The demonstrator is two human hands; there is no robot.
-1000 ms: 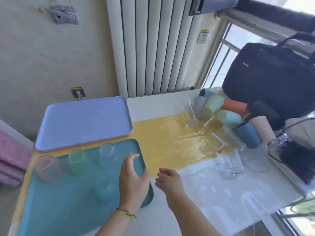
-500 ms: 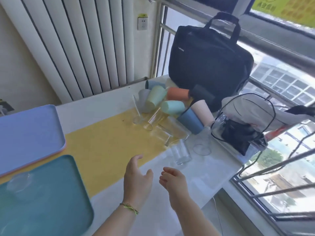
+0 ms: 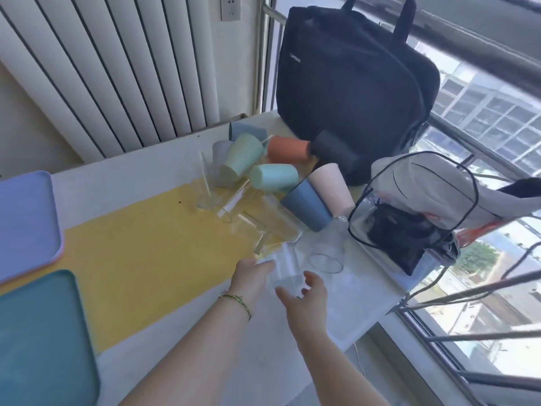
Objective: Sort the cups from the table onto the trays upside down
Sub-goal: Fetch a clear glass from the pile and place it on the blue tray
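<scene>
Hands flank a clear glass (image 3: 285, 269) on the white table (image 3: 123, 174), just past the near edge of the yellow mat (image 3: 146, 247). The left hand (image 3: 250, 276), with a green bracelet (image 3: 235, 298) on its wrist, reaches with its fingers held together and fairly straight, tips at the glass's left side. Blur hides whether they touch it. The right hand (image 3: 307, 297) is at the glass's near right, fingers spread and relaxed, thumb pointing left below the glass; I cannot tell if it makes contact. Neither hand is curled around anything.

A second glass (image 3: 326, 254) is just beside the first, to its right. Behind them, more clear glasses and coloured cups lie in a heap: a blue cup (image 3: 307, 208), pink cup (image 3: 332, 186), mint cup (image 3: 275, 177), green cup (image 3: 241, 159) and orange cup (image 3: 288, 148), against a black bag (image 3: 351, 83). At the left edge are a lilac tray (image 3: 26, 218) and, nearer, a teal tray (image 3: 38, 332), well apart from the cups.
</scene>
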